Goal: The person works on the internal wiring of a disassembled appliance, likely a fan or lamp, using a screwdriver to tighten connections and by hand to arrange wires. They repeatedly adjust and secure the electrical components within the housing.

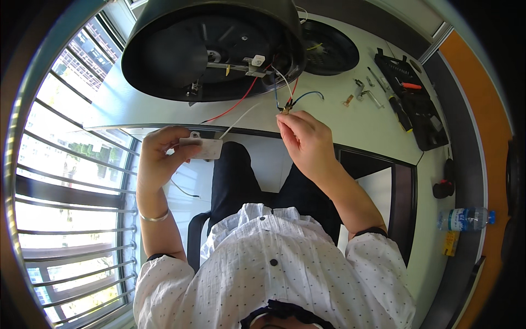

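My left hand (pixel 159 156) grips a small white rectangular box (pixel 208 148) with a mounting tab on its upper edge. A white wire (pixel 238 119) rises from its right end, and another wire with a dark tip hangs below the hand. Fingers pinched, my right hand (pixel 309 141) holds a small brass-coloured part (pixel 285 111) among the ends of several wires. Ahead of both hands, a large black appliance shell (pixel 164 49) lies with its open underside toward me. Red, white and blue wires come out of it; one red wire (pixel 235 107) trails toward the table edge.
A round black cover (pixel 337 52) lies behind the shell. To the right are an open black tool case (pixel 430 118), a yellow-and-black screwdriver (pixel 400 112) and small metal parts (pixel 372 98). Farther down stand a water bottle (pixel 463 219) and yellow box (pixel 450 243). A barred window is at left.
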Tool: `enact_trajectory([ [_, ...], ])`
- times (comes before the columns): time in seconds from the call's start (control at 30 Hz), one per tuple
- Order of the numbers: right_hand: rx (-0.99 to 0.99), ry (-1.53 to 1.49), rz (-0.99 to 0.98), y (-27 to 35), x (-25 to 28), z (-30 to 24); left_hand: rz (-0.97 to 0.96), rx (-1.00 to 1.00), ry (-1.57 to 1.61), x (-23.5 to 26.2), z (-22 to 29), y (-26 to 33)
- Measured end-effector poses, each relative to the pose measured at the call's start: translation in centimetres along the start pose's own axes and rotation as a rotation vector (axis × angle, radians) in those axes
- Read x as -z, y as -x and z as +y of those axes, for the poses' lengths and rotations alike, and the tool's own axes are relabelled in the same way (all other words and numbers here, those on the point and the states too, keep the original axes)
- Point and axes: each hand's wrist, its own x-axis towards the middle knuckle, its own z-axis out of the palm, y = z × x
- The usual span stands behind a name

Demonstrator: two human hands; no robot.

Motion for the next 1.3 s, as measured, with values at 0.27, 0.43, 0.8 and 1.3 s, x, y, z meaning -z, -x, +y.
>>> enact_trajectory([
  [0.27, -0.109, -0.105, -0.069, 0.7, -0.8, -0.7, 0.049, -0.058, 0.066, 1.1, 0.6, 0.0],
  [0.43, -0.202, 0.088, 0.07, -0.1, 0.9, 2.0, 0.048, -0.062, 0.105, 1.9, 1.1, 0.1],
  [0.8, -0.084, 0.46, -0.232, -2.8, 0.6, 6.9, -0.008, -0.13, 0.189, 2.1, 0.6, -0.4],
  [1.3, -0.128, 0.43, -0.306, -3.1, 0.0, 8.5, 0.136, -0.064, 0.218, 2.3, 0.5, -0.7],
])
